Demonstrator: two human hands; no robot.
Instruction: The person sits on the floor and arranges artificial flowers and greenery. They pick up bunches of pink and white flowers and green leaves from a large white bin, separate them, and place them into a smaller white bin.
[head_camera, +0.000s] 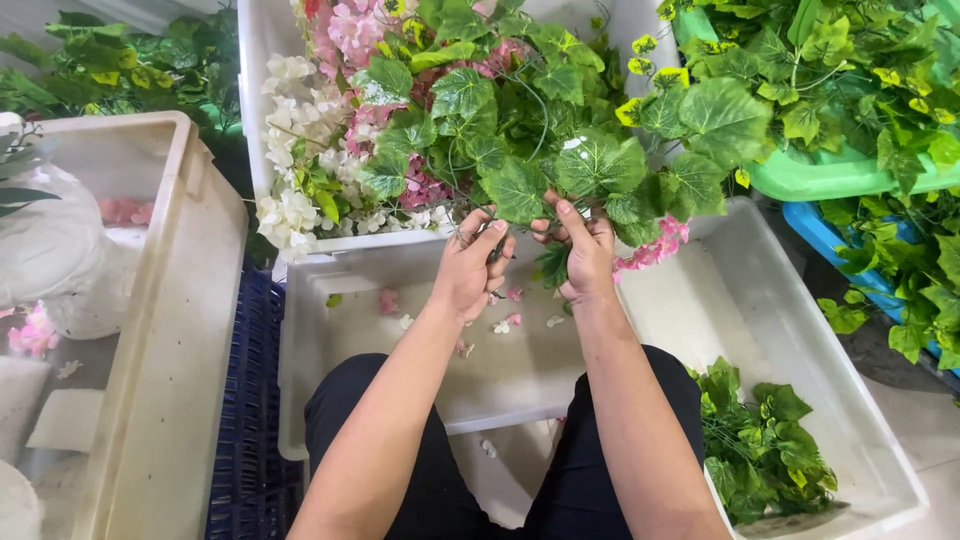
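Far left there's a long cream tub (165, 330) with a white sack (50, 250) in it and a few pink petals (32, 332). Right beside it sits a dark blue crate (250, 420), mostly hidden.

Then the person, seated in black trousers (440, 470) with a shallow white tray (330, 370) across the knees, a handful of loose pink and white petals scattered over its floor. Behind the tray is a white bin (262, 60) stuffed with fake white and pink blossoms (300, 150) on its left side and big green vine leaves spilling out the front.

Both hands are up at the near edge of that bin. The left hand (470, 268) has its fingers curled around a thin stem just under the leaves. The right hand (585, 250) is closed on the same leafy vine sprig (590, 170), thumb up against the leaves, so the sprig hangs between the two hands, just above the tray.

Further right, a pile of green leaf sprigs (760, 440) lies in the tray's right end. Beyond that, a green tub (830, 175) and a blue tub (815, 235) are both full of more leaves.
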